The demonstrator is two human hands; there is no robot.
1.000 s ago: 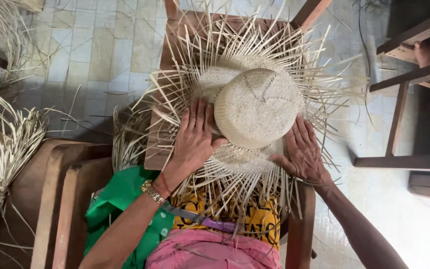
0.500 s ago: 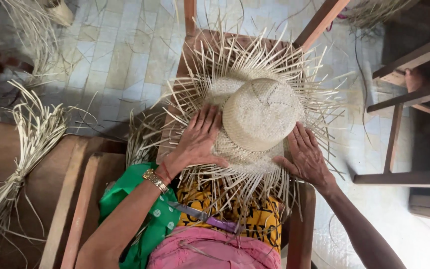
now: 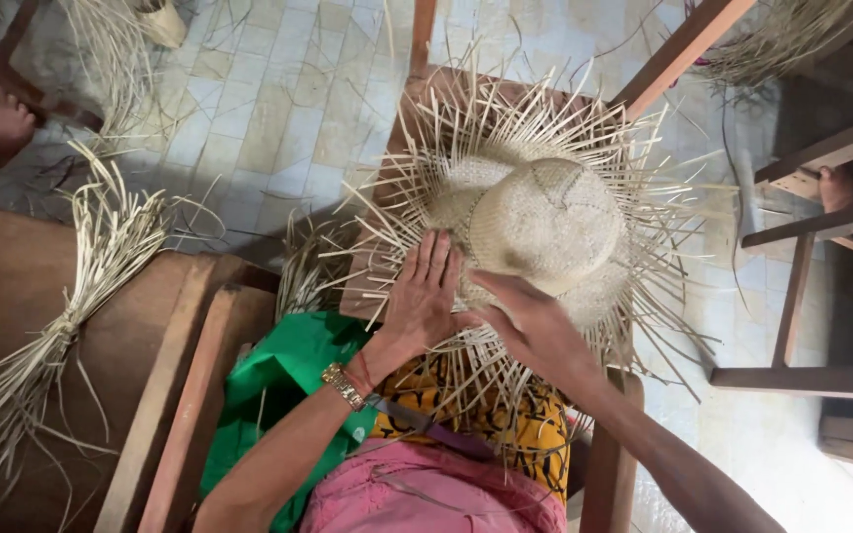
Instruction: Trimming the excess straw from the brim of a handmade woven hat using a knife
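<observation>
Partly hidden—the right hand (image 3: 535, 331) covers the straw hat (image 3: 545, 222) brim's near edge.

My left hand (image 3: 425, 296) lies flat, palm down, fingers straight and close together, pointing away from me, thumb tucked toward the right. There's a gold watch on that wrist, forearm running up from bottom left. My right hand (image 3: 530, 321) reaches in from the lower right, back of the hand up, fingers stretched toward the left hand and just touching it near the thumb.
</observation>
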